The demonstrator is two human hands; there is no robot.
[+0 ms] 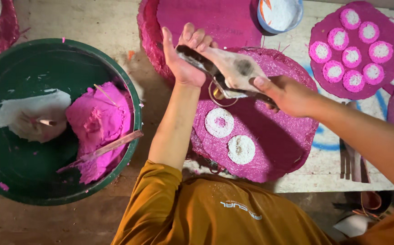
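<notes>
Both hands clamp a dough-caked metal press [226,75], left hand [183,61] at its 10 o'clock end, right hand [283,93] at 4 o'clock, held over the pink mat [269,145] so discs [219,122] drop there.

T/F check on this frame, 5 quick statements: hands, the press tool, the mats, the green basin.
1. Both hands hold one tool. True: the left hand and right hand grip the ends of a dough-smeared hinged press.
2. The pink mat under the hands carries six discs. False: two show, a white disc with a pink centre and a plain white disc.
3. The green basin holds pink dough and white dough. True.
4. The basin is to the person's right. False: it is on their left.
5. The far right mat is bare. False: it carries pink-centred white discs.
</notes>
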